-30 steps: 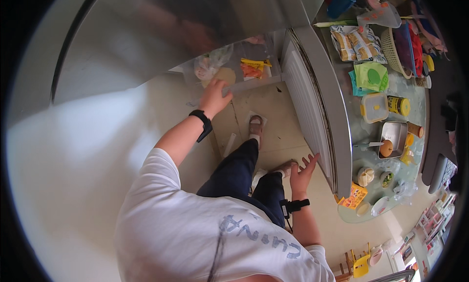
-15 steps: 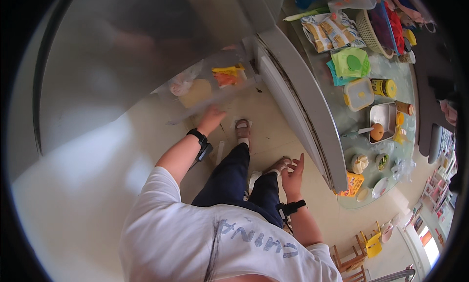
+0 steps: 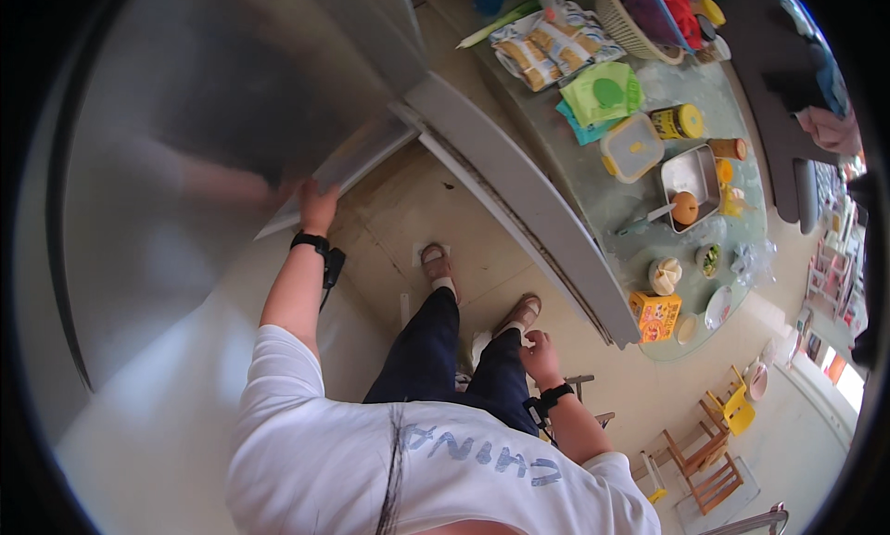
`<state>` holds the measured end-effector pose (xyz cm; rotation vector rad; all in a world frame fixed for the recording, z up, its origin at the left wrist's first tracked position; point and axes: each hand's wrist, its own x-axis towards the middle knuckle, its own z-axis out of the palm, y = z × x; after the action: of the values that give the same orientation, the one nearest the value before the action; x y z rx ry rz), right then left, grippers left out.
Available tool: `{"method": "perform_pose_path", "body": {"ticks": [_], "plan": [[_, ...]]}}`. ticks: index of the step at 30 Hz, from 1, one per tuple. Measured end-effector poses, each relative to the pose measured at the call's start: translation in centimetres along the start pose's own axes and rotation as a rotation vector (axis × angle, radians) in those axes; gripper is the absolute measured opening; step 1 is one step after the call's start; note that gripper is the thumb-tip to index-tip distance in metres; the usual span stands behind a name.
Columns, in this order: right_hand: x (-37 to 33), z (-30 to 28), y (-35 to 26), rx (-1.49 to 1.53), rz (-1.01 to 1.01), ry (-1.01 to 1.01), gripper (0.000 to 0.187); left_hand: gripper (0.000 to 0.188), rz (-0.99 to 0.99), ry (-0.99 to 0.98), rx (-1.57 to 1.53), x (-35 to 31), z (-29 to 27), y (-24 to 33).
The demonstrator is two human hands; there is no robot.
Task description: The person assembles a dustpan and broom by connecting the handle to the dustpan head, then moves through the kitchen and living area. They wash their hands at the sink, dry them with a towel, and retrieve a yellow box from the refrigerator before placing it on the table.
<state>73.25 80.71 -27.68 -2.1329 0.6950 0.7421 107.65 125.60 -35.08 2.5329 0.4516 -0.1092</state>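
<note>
My left hand (image 3: 318, 207) rests against the clear front of a drawer (image 3: 360, 160) low in a grey refrigerator. Its fingers point forward and hold nothing that I can see; the tips are blurred. The drawer sits far inside the cabinet, and its contents are hidden. Over my right thigh, my right hand (image 3: 540, 359) has its fingers curled in, with nothing visible in them. The opened refrigerator door (image 3: 519, 201) stands between that hand and the table.
On the glass table (image 3: 593, 197) to the right are a metal tray (image 3: 681, 178) with a round brown fruit, a lidded box (image 3: 632, 149), a yellow-lidded jar (image 3: 686, 121), snack packs (image 3: 556, 45) and an orange box (image 3: 654, 315). Wooden chairs (image 3: 705, 452) stand at the lower right.
The drawer, pulled out with bagged food showing, has gone in. My left hand has moved forward and left with it. My right hand's spread fingers have curled, and the view has shifted.
</note>
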Motion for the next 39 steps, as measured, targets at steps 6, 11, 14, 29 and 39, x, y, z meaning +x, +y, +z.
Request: {"method": "perform_pose_path", "body": {"ticks": [6, 11, 14, 29, 39], "plan": [[-0.7, -3.0, 5.7, 0.072, 0.249, 0.263, 0.059, 0.07, 0.061, -0.106, -0.087, 1.9, 0.0, 0.1], [-0.9, -6.2, 8.5, 0.206, 0.339, 0.441, 0.066, 0.059, 0.191, -0.208, -0.114, -3.1, 1.0, 3.0], [0.0, -6.6, 9.5, 0.138, 0.138, 0.51, 0.05, 0.053, 0.199, -0.278, -0.244, -8.3, 0.4, 7.4], [-4.7, -15.1, 6.0, -0.143, -0.551, 0.004, 0.056, 0.048, 1.131, -0.347, -0.015, -34.6, -4.8, 32.9], [-9.3, -15.9, 14.9, -0.187, -0.413, -0.038, 0.024, 0.051, 0.843, -0.624, 0.668, -39.6, -4.4, 31.1]]}}
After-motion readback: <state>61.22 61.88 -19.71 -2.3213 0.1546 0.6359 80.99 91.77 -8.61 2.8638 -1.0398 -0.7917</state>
